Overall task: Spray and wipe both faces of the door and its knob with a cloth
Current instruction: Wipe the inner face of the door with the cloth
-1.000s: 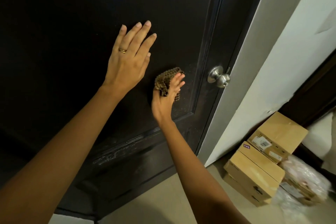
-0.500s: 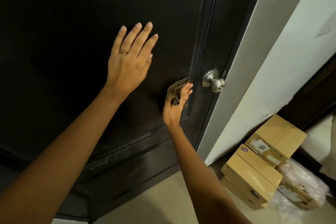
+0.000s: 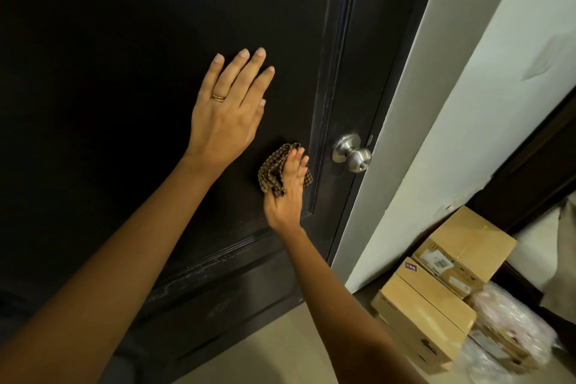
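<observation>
A dark panelled door (image 3: 131,40) fills the left and middle of the head view. Its silver knob (image 3: 353,154) sits near the door's right edge. My left hand (image 3: 229,109) lies flat on the door panel with straight fingers and a gold ring. Just below and to its right, my right hand (image 3: 288,188) presses a crumpled brown checked cloth (image 3: 271,174) against the panel with straight fingers, left of the raised moulding and the knob. Part of the cloth is hidden under my fingers. No spray bottle is in view.
A white wall (image 3: 486,109) stands right of the door's edge. Stacked cardboard boxes (image 3: 436,299) and a bag of clear plastic wrap (image 3: 511,340) lie on the beige floor (image 3: 280,346) at lower right. A dark frame (image 3: 536,165) runs behind them.
My right hand with the cloth slid right and down towards the moulding, then back left a little. My left hand stayed flat on the panel.
</observation>
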